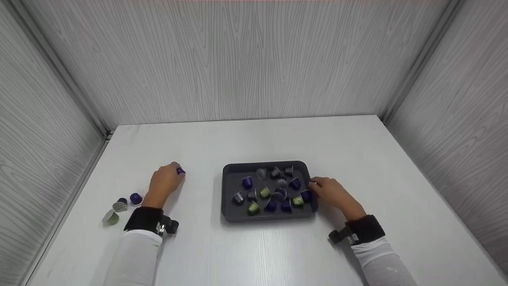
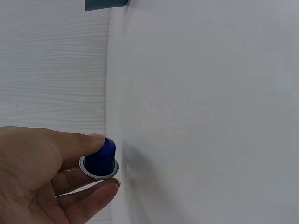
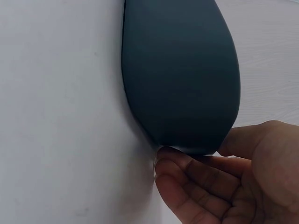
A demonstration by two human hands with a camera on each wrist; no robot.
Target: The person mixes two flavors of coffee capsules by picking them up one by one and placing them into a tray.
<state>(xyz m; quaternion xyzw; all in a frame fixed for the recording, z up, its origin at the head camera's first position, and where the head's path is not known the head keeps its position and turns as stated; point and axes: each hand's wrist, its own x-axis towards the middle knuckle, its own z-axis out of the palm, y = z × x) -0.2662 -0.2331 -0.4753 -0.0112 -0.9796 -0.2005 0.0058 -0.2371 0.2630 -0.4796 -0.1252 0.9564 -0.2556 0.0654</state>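
Note:
My left hand (image 1: 165, 179) pinches a blue-purple coffee capsule (image 2: 102, 161) between thumb and fingers, over the left part of the table. The capsule's silver rim shows in the left wrist view. My right hand (image 1: 331, 192) grips the right edge of a dark grey tray (image 1: 228, 216), with the thumb at the rim and curled fingers against the outer wall. Inside the tray lie several coffee capsules, among them a green capsule (image 1: 253, 207), a purple capsule (image 1: 247, 182) and a grey capsule (image 1: 238, 198).
Near my left wrist, on the white table (image 1: 258, 254), stand a purple capsule (image 1: 136, 199), a pale-lidded capsule (image 1: 119, 205) with a dark one behind it, and a light green capsule (image 1: 111, 217). Wood-grained panels (image 1: 246, 59) enclose the table at the back and sides.

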